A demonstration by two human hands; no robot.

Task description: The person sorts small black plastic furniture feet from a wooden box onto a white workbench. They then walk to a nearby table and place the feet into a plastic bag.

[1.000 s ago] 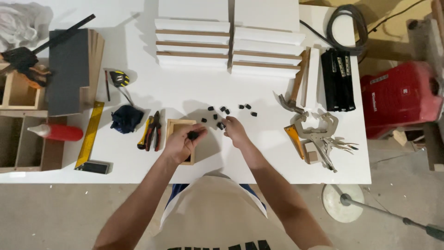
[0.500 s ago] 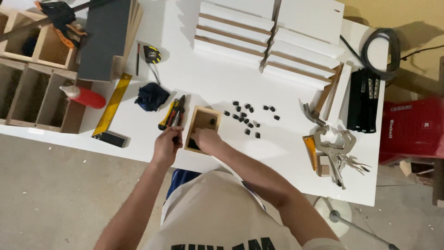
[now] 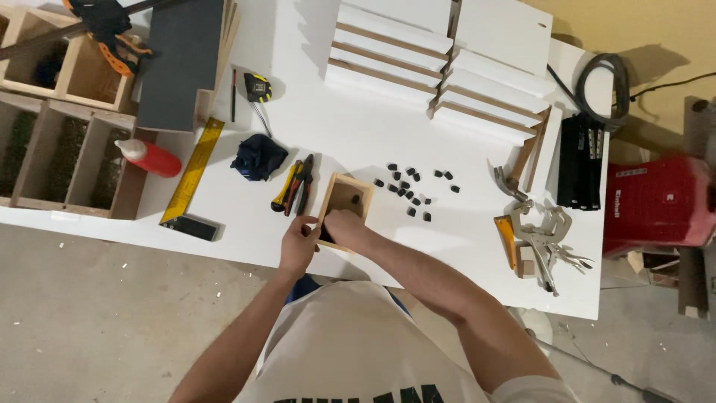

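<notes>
A small open wooden box (image 3: 361, 188) lies on the white table (image 3: 313, 127) near its front edge. My left hand (image 3: 298, 245) grips the box's near left corner from outside. My right hand (image 3: 347, 225) reaches into the same corner, its fingers pinched on a small black piece (image 3: 325, 236) that barely shows. Another black piece (image 3: 355, 200) lies inside the box. Several more black pieces (image 3: 412, 191) are scattered just right of the box.
Pliers (image 3: 295, 185), a dark cloth (image 3: 258, 157), a yellow square (image 3: 190, 180) and a red glue bottle (image 3: 151, 157) lie to the left. White boards (image 3: 440, 71) are stacked at the back. Locking clamps (image 3: 548, 239) and a hammer (image 3: 514, 175) lie on the right. Wooden crates (image 3: 67, 134) stand at the far left.
My right hand has come back from the scattered black pieces to the box. Both hands have closed in on its near left corner. My view has swung left.
</notes>
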